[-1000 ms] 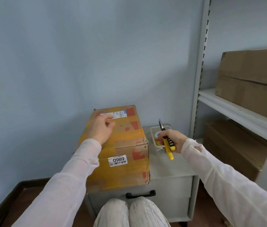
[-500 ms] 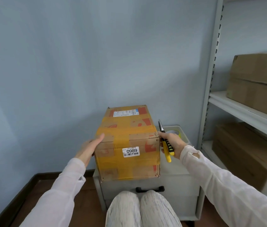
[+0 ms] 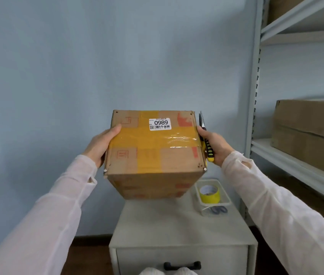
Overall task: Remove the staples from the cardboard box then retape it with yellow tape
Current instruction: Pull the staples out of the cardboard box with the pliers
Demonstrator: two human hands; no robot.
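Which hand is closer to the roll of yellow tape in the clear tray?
Right. The right hand, gripping a tool beside the box, is above the tape roll; the left hand presses the box's opposite side.

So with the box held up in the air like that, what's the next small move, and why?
Probably lower the cardboard box onto the cabinet, label face up. The left hand presses one side, the right hand the other while gripping the pliers, so the pliers cannot work. Small metal bits show at the face's lower corners.
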